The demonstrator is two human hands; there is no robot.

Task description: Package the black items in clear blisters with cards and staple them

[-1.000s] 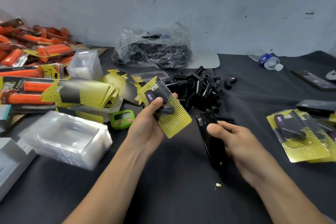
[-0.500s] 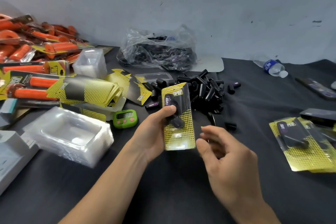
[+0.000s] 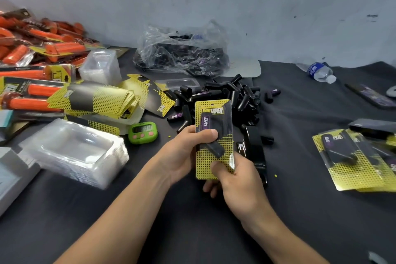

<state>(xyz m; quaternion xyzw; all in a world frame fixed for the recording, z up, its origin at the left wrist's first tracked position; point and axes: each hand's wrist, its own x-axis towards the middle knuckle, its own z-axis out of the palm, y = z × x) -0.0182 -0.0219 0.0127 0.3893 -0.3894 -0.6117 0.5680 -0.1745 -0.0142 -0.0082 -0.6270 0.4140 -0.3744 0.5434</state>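
Both hands hold one upright yellow-and-black card package [image 3: 214,118] with a black item under its clear blister. My left hand [image 3: 188,152] grips its left edge, thumb across the black item. My right hand [image 3: 233,180] pinches its lower right corner, thumb on the front. A black stapler [image 3: 256,152] lies on the cloth just right of the package, partly hidden by my right hand. Loose black items [image 3: 231,96] are piled behind. Finished packages [image 3: 351,156] lie at the right. Stacked clear blisters [image 3: 75,152] and loose yellow cards [image 3: 96,100] sit at the left.
Orange-handled packaged goods [image 3: 36,49] heap at the far left. A clear plastic bag [image 3: 182,51] of black parts lies by the wall. A green timer [image 3: 143,132], a water bottle [image 3: 319,72] and a white box [image 3: 12,173] are also on the dark cloth.
My right hand let go of the stapler, which now lies on the cloth, and came over to pinch the package's lower corner. My left hand turned the package upright and brought it nearer.
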